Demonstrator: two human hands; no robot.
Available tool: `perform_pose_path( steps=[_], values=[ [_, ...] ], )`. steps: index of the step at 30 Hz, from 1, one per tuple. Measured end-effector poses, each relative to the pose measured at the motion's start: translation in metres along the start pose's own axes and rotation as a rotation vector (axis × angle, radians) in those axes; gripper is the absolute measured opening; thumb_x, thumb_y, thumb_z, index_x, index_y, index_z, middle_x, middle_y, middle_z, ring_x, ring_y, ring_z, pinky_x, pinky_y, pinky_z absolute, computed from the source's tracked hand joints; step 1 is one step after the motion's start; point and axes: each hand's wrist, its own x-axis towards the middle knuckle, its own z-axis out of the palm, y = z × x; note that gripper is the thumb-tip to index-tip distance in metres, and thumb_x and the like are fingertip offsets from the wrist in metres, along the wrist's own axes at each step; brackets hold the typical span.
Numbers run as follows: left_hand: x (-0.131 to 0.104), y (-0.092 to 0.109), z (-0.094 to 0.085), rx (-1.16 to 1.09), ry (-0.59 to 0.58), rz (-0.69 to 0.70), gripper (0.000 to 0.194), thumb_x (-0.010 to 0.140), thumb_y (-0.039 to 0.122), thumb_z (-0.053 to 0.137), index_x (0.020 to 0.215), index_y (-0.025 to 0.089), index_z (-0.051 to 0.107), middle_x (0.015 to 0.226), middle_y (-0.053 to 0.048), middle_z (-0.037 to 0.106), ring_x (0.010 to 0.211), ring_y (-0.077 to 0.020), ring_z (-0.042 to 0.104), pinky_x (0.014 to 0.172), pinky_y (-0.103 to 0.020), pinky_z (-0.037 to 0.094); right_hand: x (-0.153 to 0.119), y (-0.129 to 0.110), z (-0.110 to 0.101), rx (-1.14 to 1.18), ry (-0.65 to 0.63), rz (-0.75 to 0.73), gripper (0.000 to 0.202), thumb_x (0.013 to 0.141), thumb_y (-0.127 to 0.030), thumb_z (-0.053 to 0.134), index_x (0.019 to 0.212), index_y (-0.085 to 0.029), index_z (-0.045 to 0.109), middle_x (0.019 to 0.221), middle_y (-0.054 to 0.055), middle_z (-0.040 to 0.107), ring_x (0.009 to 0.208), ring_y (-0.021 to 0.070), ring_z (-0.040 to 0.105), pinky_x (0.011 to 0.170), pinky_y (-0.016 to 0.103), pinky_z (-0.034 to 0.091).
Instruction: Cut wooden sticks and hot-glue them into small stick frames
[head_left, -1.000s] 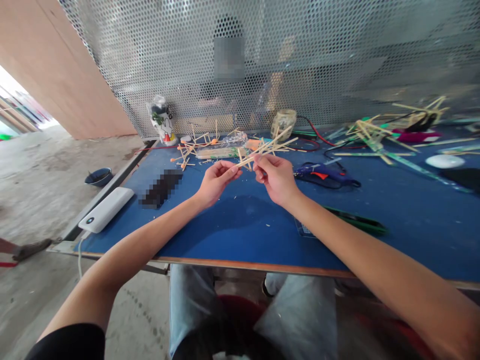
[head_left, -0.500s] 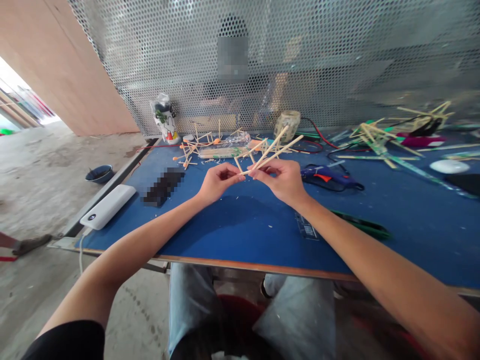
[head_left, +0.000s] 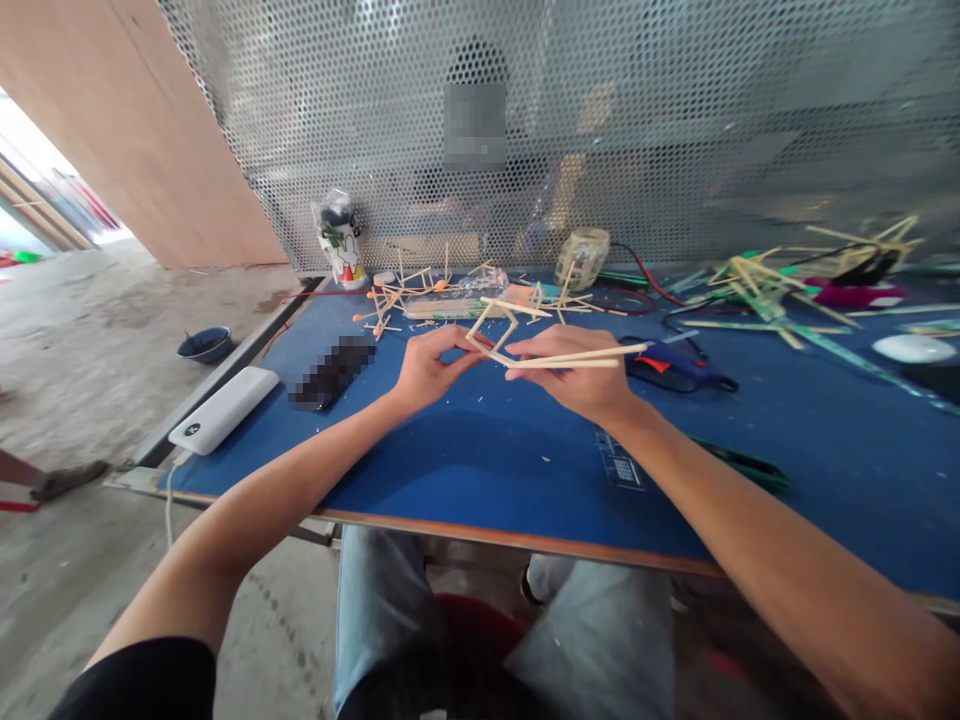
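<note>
Between my hands, a little above the blue tabletop (head_left: pixel 450 450), is a small frame of joined wooden sticks (head_left: pixel 491 350). My left hand (head_left: pixel 431 372) pinches its left end between thumb and fingers. The fingers of my right hand (head_left: pixel 577 385) close on the other end, where two long sticks reach out to the right across the hand. Behind my hands lie several more stick structures with orange tips (head_left: pixel 382 300) and a plastic-wrapped bundle of sticks (head_left: pixel 457 305). To the right of my right hand rests a blue glue gun (head_left: pixel 682 365) with an orange trigger.
On the left are a white power bank (head_left: pixel 225 410) with a cable and a dark phone (head_left: pixel 330 372). A bottle (head_left: pixel 343 245) and a jar (head_left: pixel 583 257) stand by the perforated metal screen (head_left: pixel 360 110). More sticks (head_left: pixel 757 285) and a white mouse (head_left: pixel 913 348) lie right.
The stick frame has turned in my hands: its two long sticks pointed up and away to the right and now lie nearly level, pointing right. My hands stay close together.
</note>
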Motion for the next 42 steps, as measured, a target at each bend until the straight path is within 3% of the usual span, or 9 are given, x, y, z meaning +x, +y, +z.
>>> perform_pose_path(
  steps=[4, 10, 14, 19, 26, 31, 35, 38, 42],
  values=[
    [0.000, 0.002, 0.003, -0.096, 0.040, -0.038, 0.009, 0.098, 0.031, 0.083, 0.093, 0.024, 0.080, 0.099, -0.004, 0.086, 0.094, -0.0163, 0.083, 0.087, -0.032, 0.067, 0.001, -0.003, -0.001, 0.017, 0.004, -0.058, 0.012, 0.100, -0.040, 0.081, 0.107, -0.031, 0.084, 0.093, -0.002, 0.085, 0.073, 0.0165, 0.076, 0.066, 0.031, 0.059],
    [0.001, 0.011, 0.006, -0.171, 0.069, -0.290, 0.025, 0.091, 0.046, 0.087, 0.087, 0.023, 0.079, 0.094, -0.006, 0.084, 0.092, -0.0193, 0.080, 0.087, -0.038, 0.066, 0.000, -0.004, 0.001, -0.024, -0.013, 0.221, 0.030, 0.099, -0.057, 0.078, 0.092, -0.029, 0.087, 0.082, 0.002, 0.083, 0.055, 0.0157, 0.061, 0.055, 0.036, 0.049],
    [0.002, 0.015, 0.008, -0.176, 0.081, -0.368, 0.030, 0.087, 0.050, 0.089, 0.085, 0.022, 0.080, 0.089, -0.005, 0.082, 0.083, -0.0175, 0.076, 0.082, -0.036, 0.064, -0.001, -0.004, 0.001, -0.049, -0.011, 0.264, 0.034, 0.101, -0.057, 0.074, 0.086, -0.029, 0.086, 0.067, 0.000, 0.077, 0.052, 0.0156, 0.061, 0.053, 0.035, 0.045],
    [0.000, 0.012, 0.011, -0.206, 0.106, -0.415, 0.033, 0.085, 0.052, 0.090, 0.086, 0.021, 0.079, 0.086, -0.004, 0.080, 0.078, -0.0152, 0.072, 0.078, -0.034, 0.063, 0.000, -0.004, 0.000, -0.090, -0.076, 0.211, 0.042, 0.105, -0.053, 0.068, 0.075, -0.027, 0.084, 0.061, 0.000, 0.075, 0.054, 0.0159, 0.066, 0.056, 0.035, 0.044],
    [0.000, -0.004, 0.008, -0.217, 0.185, -0.478, 0.035, 0.083, 0.052, 0.091, 0.088, 0.020, 0.076, 0.086, -0.003, 0.079, 0.078, -0.0135, 0.070, 0.074, -0.031, 0.057, -0.001, -0.007, 0.004, -0.111, -0.113, 0.114, 0.034, 0.106, -0.049, 0.070, 0.084, -0.030, 0.087, 0.070, -0.003, 0.079, 0.057, 0.0130, 0.068, 0.058, 0.031, 0.044],
    [0.000, -0.017, 0.003, -0.142, 0.205, -0.490, 0.036, 0.083, 0.053, 0.090, 0.087, 0.022, 0.073, 0.085, -0.001, 0.077, 0.076, -0.0129, 0.067, 0.073, -0.031, 0.055, -0.003, 0.008, -0.001, -0.049, -0.249, 0.115, 0.056, 0.103, -0.072, 0.064, 0.075, -0.027, 0.082, 0.071, -0.002, 0.080, 0.062, 0.0137, 0.071, 0.062, 0.031, 0.044],
    [0.001, -0.020, 0.000, -0.155, 0.229, -0.475, 0.037, 0.082, 0.053, 0.090, 0.084, 0.023, 0.070, 0.083, -0.001, 0.076, 0.075, -0.0130, 0.066, 0.076, -0.033, 0.057, -0.002, 0.015, -0.010, 0.018, -0.297, 0.009, 0.086, 0.094, -0.098, 0.039, 0.073, -0.024, 0.078, 0.062, 0.001, 0.073, 0.056, 0.0145, 0.067, 0.060, 0.032, 0.044],
    [0.003, -0.023, -0.003, -0.151, 0.244, -0.476, 0.037, 0.083, 0.053, 0.089, 0.085, 0.023, 0.069, 0.083, -0.001, 0.075, 0.075, -0.0134, 0.066, 0.076, -0.033, 0.057, 0.000, 0.011, -0.015, 0.101, -0.318, -0.036, 0.100, 0.094, -0.101, 0.018, 0.081, -0.022, 0.079, 0.065, 0.003, 0.073, 0.055, 0.0147, 0.065, 0.059, 0.033, 0.045],
    [0.003, -0.035, -0.009, -0.060, 0.186, -0.511, 0.030, 0.085, 0.047, 0.087, 0.086, 0.022, 0.071, 0.085, -0.002, 0.076, 0.075, -0.0132, 0.065, 0.073, -0.030, 0.054, -0.001, 0.007, -0.016, 0.080, -0.316, -0.036, 0.104, 0.088, -0.105, 0.015, 0.082, -0.024, 0.079, 0.064, 0.003, 0.072, 0.053, 0.0152, 0.061, 0.058, 0.035, 0.044]
  ],
)
